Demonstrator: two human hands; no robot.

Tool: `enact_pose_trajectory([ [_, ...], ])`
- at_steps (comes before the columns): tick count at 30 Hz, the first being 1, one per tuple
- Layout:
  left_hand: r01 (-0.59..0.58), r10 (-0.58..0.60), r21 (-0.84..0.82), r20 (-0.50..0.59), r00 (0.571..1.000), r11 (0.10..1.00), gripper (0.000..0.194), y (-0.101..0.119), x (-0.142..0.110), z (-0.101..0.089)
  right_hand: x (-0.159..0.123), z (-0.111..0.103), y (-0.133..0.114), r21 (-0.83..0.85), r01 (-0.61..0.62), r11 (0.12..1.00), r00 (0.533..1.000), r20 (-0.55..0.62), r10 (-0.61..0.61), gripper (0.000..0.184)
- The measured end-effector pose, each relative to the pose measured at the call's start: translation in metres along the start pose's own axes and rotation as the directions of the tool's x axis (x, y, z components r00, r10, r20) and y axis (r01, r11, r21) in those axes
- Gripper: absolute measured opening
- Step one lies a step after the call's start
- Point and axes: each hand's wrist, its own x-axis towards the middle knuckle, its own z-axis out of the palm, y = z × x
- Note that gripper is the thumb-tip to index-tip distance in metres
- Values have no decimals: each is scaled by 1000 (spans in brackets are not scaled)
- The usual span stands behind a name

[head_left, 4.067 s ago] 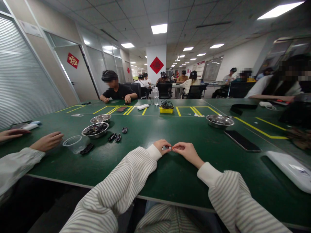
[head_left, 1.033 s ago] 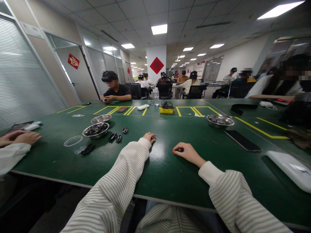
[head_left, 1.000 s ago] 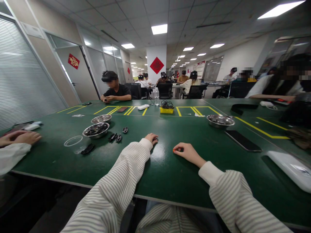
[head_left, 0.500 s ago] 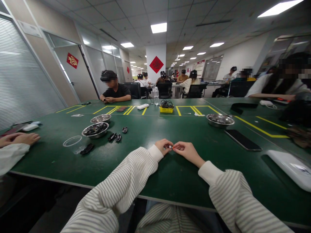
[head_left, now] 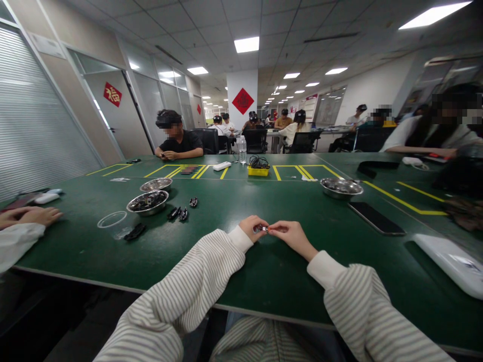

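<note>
Over the green table (head_left: 226,201), my left hand (head_left: 253,228) pinches a small part (head_left: 263,229) with dark, silvery and orange-red bits; its exact kind is too small to make out. My right hand (head_left: 289,235) meets it from the other side, thumb and fingertips closed at the part's orange-red end. Both hands nearly touch each other at the fingertips. Left of them lie several small black plastic pieces (head_left: 183,214), beside a steel bowl (head_left: 139,207) filled with dark parts.
A second steel bowl (head_left: 154,184) stands behind the first. Nearer me are a clear plastic cup (head_left: 119,229) and a black piece (head_left: 136,232). On the right are another bowl (head_left: 341,190), a phone (head_left: 375,217) and a white device (head_left: 449,261). A co-worker's hands (head_left: 39,216) rest at left.
Both hands stay in almost the same place. The small part between my fingertips has turned slightly and shows a bit more of itself.
</note>
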Motion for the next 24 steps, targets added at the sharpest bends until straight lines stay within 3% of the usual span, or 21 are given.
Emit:
enact_pose_trajectory([
  [9, -28, 28, -6, -11, 1000, 1000, 19, 0, -1, -1, 0, 1, 1, 120, -75, 990, 997, 25, 72, 27],
  [14, -61, 61, -12, -12, 998, 998, 17, -3, -2, 2, 1, -1, -1, -22, -4, 1000, 1000, 31, 5, 22],
  [17, 16, -16, 76, -10, 1000, 997, 16, -13, 2, 0, 1, -2, -3, -123, 10, 992, 998, 64, -2, 28],
  [20, 155, -157, 268, -14, 988, 951, 15, -35, 9, -12, 0, 0, -4, -195, -11, 981, 991, 127, 36, 33],
  [24, 391, -378, 461, -125, 917, 796, 17, -76, 12, -39, 0, 0, -3, -237, -12, 971, 988, 146, 48, 30],
])
